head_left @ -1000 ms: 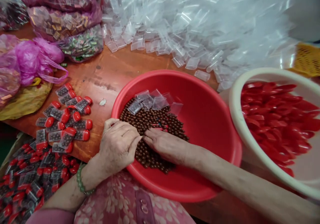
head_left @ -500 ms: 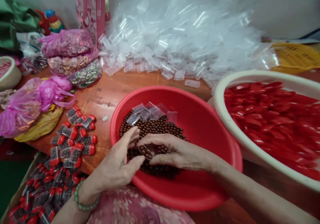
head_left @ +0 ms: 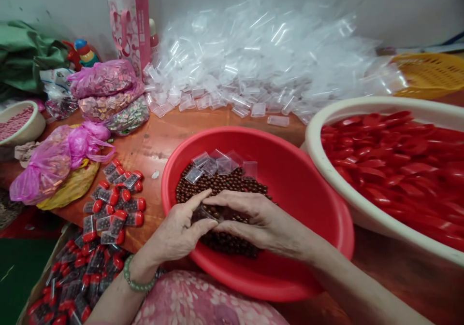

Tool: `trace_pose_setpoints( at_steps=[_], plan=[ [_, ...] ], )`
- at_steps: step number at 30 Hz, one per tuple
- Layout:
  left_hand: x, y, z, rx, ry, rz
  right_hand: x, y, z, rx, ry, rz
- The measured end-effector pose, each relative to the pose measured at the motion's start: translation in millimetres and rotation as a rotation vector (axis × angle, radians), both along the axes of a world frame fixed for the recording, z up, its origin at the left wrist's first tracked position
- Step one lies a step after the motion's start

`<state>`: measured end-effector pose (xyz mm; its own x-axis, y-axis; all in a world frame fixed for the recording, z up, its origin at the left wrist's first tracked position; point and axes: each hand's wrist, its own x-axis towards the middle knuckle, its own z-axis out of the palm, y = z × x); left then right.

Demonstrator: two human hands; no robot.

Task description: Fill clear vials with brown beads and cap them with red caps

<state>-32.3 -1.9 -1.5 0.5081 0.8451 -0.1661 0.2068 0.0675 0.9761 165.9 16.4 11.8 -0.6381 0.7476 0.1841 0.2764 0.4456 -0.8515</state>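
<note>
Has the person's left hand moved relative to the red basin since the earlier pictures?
Yes: against the red basin's left rim, the left hand has slid further in over the brown beads, toward the right hand.

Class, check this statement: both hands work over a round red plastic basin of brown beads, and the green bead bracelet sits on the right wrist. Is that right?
No: the head view shows the green bead bracelet on the left wrist, not the right; the rest stands.

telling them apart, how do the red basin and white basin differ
The red basin holds brown beads and clear sachets; the white basin holds red caps. The red basin has the left hand and right hand in it; the white basin has neither. Both are round and open.
</note>
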Motion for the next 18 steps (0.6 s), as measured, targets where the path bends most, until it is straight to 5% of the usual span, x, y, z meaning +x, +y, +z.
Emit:
trace_pose_setpoints(
  at_steps=[7,12,16,18],
  plan=[
    [0.8,2.7,-6.7,-0.169,-0.215,0.07,-7.1,-1.9,-2.7,0.118,0.1,-0.122],
    [0.9,2.7,-2.6,-0.225,-0.24,0.125,-4.0,-7.1,2.9,0.011,0.02,-0.147],
    [-2.5,2.8,6.0,-0.214,-0.407,0.115,27.7,-16.3,7.3,0.094,-0.257,-0.076],
    [-3.7,4.0,10.0,-0.173,-0.436,0.078,56.0,-21.9,10.1,0.222,-0.349,-0.153]
  ],
)
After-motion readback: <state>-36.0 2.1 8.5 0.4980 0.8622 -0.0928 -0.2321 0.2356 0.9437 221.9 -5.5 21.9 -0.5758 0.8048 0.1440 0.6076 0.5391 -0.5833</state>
